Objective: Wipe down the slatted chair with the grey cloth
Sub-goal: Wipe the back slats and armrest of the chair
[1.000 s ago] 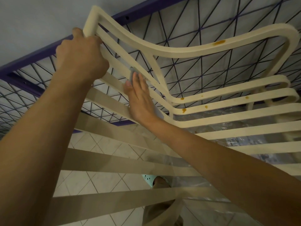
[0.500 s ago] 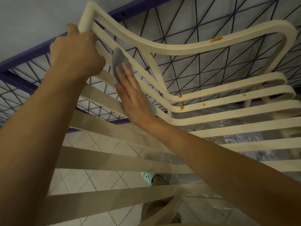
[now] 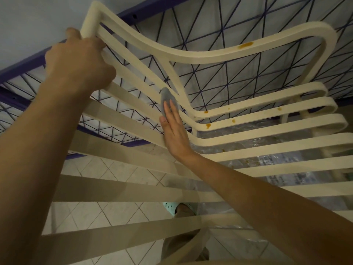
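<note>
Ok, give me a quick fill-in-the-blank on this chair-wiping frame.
1. The right hand presses a ____ cloth flat against a slat.
2. The left hand grips the chair beside a ____ of its frame.
3. The stains on the slats are ____ in colour.
Missing words: grey; corner; orange.

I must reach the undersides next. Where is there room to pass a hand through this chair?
Widest: the opening between the curved top rail and the looped slat. Near gaps over the tiled floor are open too. Crowded: the upper left, where the left hand grips the slatted chair and the right hand presses the grey cloth.
</note>
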A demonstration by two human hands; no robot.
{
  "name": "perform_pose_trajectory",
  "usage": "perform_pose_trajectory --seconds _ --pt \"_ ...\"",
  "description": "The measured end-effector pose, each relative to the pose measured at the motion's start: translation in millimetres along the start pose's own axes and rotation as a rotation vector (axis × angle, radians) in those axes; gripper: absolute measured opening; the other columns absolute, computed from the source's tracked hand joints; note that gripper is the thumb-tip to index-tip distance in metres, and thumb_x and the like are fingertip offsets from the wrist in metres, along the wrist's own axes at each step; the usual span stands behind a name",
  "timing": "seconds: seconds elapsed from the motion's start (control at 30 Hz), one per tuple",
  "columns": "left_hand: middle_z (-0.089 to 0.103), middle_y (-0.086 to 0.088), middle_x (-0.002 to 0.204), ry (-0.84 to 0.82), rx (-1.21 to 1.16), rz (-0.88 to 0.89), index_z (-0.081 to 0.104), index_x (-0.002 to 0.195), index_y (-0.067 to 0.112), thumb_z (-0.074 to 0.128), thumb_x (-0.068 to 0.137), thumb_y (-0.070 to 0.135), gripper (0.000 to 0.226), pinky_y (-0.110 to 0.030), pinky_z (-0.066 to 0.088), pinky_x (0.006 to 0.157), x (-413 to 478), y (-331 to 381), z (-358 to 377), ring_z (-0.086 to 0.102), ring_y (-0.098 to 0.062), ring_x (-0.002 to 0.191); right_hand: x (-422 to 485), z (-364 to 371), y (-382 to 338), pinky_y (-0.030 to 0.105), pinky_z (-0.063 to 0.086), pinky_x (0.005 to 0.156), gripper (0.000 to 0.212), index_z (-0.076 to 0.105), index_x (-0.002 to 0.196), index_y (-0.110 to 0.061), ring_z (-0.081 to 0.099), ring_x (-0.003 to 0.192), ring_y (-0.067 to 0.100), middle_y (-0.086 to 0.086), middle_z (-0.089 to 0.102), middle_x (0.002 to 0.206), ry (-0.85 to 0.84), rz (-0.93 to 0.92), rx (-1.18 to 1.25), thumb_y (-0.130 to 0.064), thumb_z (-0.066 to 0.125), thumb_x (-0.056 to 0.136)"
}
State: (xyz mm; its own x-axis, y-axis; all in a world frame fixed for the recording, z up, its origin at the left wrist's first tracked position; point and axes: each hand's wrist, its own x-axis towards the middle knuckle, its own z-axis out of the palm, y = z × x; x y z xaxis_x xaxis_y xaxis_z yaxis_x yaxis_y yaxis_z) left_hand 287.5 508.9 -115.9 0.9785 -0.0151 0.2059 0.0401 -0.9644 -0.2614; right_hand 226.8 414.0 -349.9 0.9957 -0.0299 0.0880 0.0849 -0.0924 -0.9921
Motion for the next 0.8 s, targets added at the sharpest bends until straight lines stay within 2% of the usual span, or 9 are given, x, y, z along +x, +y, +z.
perform_pose_trajectory --seconds 0.2,0.37,0.47,0.57,0.7,0.8 --pt "0.038 -0.020 0.130 -0.007 -0.007 0.010 0.046 0.139 0.014 0.066 0.086 0.023 0.057 -0.056 0.045 0.088 -0.6 2.9 -0.5 0.047 -0.048 0.106 -5.5 -5.8 3.3 0.025 0.008 0.115 0.053 0.018 0.155 -0.027 0.004 0.149 0.008 -0.011 0.004 0.163 0.015 0.118 0.044 -0.041 0.030 0.105" --pt "0.038 -0.021 0.128 0.001 0.018 0.020 0.048 0.136 0.011 0.065 0.087 0.024 0.054 -0.054 0.046 0.083 -4.7 7.0 -5.1 0.049 -0.048 0.101 11.7 2.2 -29.1 0.041 0.007 0.121 0.060 0.024 0.153 -0.015 0.007 0.149 0.022 0.005 0.012 0.162 -0.020 0.275 0.014 -0.044 0.020 0.102" --pt "0.038 -0.021 0.129 -0.006 0.014 0.016 0.048 0.137 0.012 0.065 0.087 0.025 0.055 -0.055 0.046 0.085 -5.5 7.5 -4.8 0.049 -0.048 0.103 24.9 7.1 -62.3 0.052 0.017 0.118 0.062 0.029 0.151 -0.014 0.017 0.145 0.028 0.007 0.018 0.159 0.028 0.327 0.152 -0.049 0.029 0.099" --pt "0.038 -0.021 0.131 -0.011 0.003 0.003 0.048 0.138 0.012 0.066 0.086 0.023 0.055 -0.055 0.045 0.087 -6.2 8.9 -6.8 0.048 -0.048 0.106 30.7 14.4 -87.7 0.058 0.024 0.112 0.062 0.044 0.139 -0.015 0.024 0.141 0.033 0.013 0.029 0.152 0.010 0.189 0.130 -0.052 0.026 0.094" --pt "0.036 -0.022 0.133 -0.025 0.029 -0.009 0.046 0.139 0.013 0.064 0.087 0.021 0.056 -0.054 0.045 0.088 -4.8 8.3 -5.3 0.048 -0.047 0.107 32.2 21.3 -114.5 0.049 0.008 0.119 0.056 0.024 0.153 -0.019 0.007 0.149 0.027 0.007 0.010 0.162 -0.017 0.062 0.124 -0.045 0.029 0.104" --pt "0.035 -0.022 0.133 -0.038 0.017 -0.003 0.045 0.139 0.013 0.064 0.087 0.018 0.056 -0.055 0.044 0.090 -0.5 6.3 -4.0 0.047 -0.047 0.109 25.8 22.0 -105.8 0.049 0.005 0.121 0.054 0.023 0.154 -0.019 0.003 0.150 0.020 0.002 0.009 0.164 0.012 -0.118 0.088 -0.041 0.029 0.105"
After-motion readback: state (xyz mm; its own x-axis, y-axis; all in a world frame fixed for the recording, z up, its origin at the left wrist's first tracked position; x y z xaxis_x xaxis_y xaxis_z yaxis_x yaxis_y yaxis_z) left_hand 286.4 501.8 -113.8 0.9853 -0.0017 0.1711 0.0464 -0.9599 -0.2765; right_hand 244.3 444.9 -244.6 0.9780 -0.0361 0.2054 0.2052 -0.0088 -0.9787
